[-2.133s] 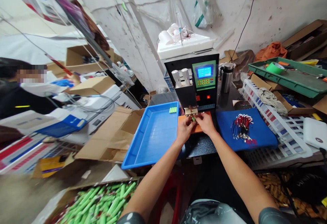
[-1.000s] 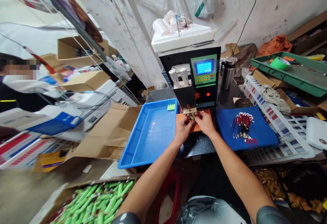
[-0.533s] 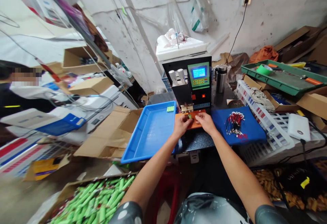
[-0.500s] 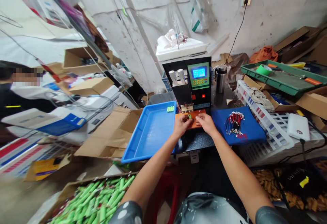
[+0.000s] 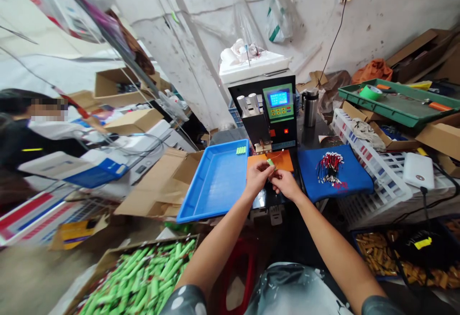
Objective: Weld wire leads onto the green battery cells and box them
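Note:
My left hand [image 5: 258, 177] pinches a small green battery cell [image 5: 270, 162] upright in front of the spot welder [image 5: 264, 113]. Close against it, my right hand [image 5: 283, 183] has its fingers pressed together; whatever is between them, if anything, is too small to make out. Both hands are over the near edge of the orange plate [image 5: 283, 160], below the welder's electrodes [image 5: 264, 147]. To the left, several green cells [image 5: 241, 150] lie in the far corner of the blue tray [image 5: 212, 185]. On the right, a bundle of red and black wires with white connectors [image 5: 329, 167] rests on a blue cloth [image 5: 309, 161].
A carton of green battery packs [image 5: 143, 276] stands low at left. A steel flask [image 5: 310, 108] is right of the welder. Beyond the cloth are a white plastic basket [image 5: 373, 161], a power bank [image 5: 419, 171] and a green tray [image 5: 395, 106]. Another person [image 5: 21, 133] sits far left.
My hands have moved closer together and slightly toward me, off the orange plate's middle. The green cell has come away from beneath the electrodes in my left hand.

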`<state>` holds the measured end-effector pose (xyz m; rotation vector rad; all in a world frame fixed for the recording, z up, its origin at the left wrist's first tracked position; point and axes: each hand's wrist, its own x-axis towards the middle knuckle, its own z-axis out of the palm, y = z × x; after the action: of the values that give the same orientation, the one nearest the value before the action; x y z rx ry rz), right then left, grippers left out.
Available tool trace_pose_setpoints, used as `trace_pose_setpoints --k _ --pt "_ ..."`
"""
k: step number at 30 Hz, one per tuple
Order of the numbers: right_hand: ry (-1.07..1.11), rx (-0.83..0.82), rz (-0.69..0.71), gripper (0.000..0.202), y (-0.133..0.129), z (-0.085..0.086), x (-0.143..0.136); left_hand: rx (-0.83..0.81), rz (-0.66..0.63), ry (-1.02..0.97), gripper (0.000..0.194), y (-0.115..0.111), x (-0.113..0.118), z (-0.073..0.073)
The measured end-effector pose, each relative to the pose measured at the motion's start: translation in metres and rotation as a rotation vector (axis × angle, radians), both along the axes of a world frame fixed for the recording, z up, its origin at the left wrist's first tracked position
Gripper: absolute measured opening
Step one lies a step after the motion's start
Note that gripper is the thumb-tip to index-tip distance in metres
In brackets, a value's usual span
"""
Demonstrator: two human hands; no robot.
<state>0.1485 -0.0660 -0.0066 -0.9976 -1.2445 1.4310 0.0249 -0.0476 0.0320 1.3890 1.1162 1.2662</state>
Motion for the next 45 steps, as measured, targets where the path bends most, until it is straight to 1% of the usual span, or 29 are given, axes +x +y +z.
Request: trace_pose_setpoints --k 3,6,8,10,12,14,16,17,19,21,23,26,28,30,33,37,41,45 --pt "-0.027 0.016 0.005 0.027 -0.004 0.001 0.002 0.01 0.008 -0.012 0.033 -0.004 0.002 0.0" --pt "-0.026 0.037 0.086 0.029 -0.01 0.005 0.008 -0.039 -0.003 -0.052 0.043 -0.007 0.001 -0.003" --pt "0.029 0.035 0.115 0.031 -0.012 0.009 0.014 -0.076 -0.012 -0.061 0.047 -0.008 -0.002 -0.006" --pt "0.122 0.005 0.105 0.034 -0.01 0.012 0.017 -0.095 -0.035 -0.065 0.044 -0.007 -0.004 -0.008" --pt "0.221 -0.042 0.071 0.036 -0.006 0.015 0.02 -0.113 -0.066 -0.113 0.041 -0.005 -0.007 -0.01" --pt "0.3 -0.086 0.031 0.037 -0.001 0.017 0.021 -0.161 -0.101 -0.203 0.043 -0.002 -0.01 -0.011" --pt "0.353 -0.117 0.003 0.039 0.004 0.019 0.021 -0.21 -0.13 -0.262 0.049 0.001 -0.013 -0.011" --pt "0.367 -0.127 -0.005 0.041 0.007 0.019 0.021 -0.212 -0.139 -0.261 0.053 0.003 -0.014 -0.012" --pt "0.383 -0.138 -0.021 0.043 0.011 0.019 0.02 -0.16 -0.131 -0.193 0.058 0.006 -0.016 -0.014" --pt "0.39 -0.131 -0.042 0.044 0.016 0.019 0.019 -0.081 -0.091 -0.084 0.056 0.009 -0.017 -0.016" --pt "0.382 -0.103 -0.073 0.044 0.021 0.017 0.018 -0.012 -0.052 0.029 0.048 0.013 -0.017 -0.018" --pt "0.314 -0.042 -0.135 0.041 0.032 0.013 0.014 0.11 -0.016 0.208 0.029 0.023 -0.019 -0.02" --pt "0.243 -0.02 -0.179 0.041 0.039 0.012 0.012 0.162 0.002 0.314 0.026 0.032 -0.021 -0.022" --pt "0.175 -0.015 -0.217 0.041 0.047 0.013 0.01 0.162 0.015 0.375 0.024 0.04 -0.025 -0.025" --pt "0.116 -0.002 -0.247 0.04 0.057 0.017 0.006 0.136 0.005 0.402 0.024 0.05 -0.028 -0.031" --pt "0.073 0.032 -0.239 0.036 0.066 0.02 -0.001 0.147 -0.023 0.379 0.025 0.055 -0.029 -0.038" --pt "0.003 0.057 -0.252 0.03 0.073 0.014 -0.006 0.153 -0.01 0.34 0.026 0.056 -0.027 -0.043" --pt "-0.071 0.082 -0.276 0.025 0.078 0.007 -0.01 0.125 0.003 0.271 0.027 0.057 -0.027 -0.048"
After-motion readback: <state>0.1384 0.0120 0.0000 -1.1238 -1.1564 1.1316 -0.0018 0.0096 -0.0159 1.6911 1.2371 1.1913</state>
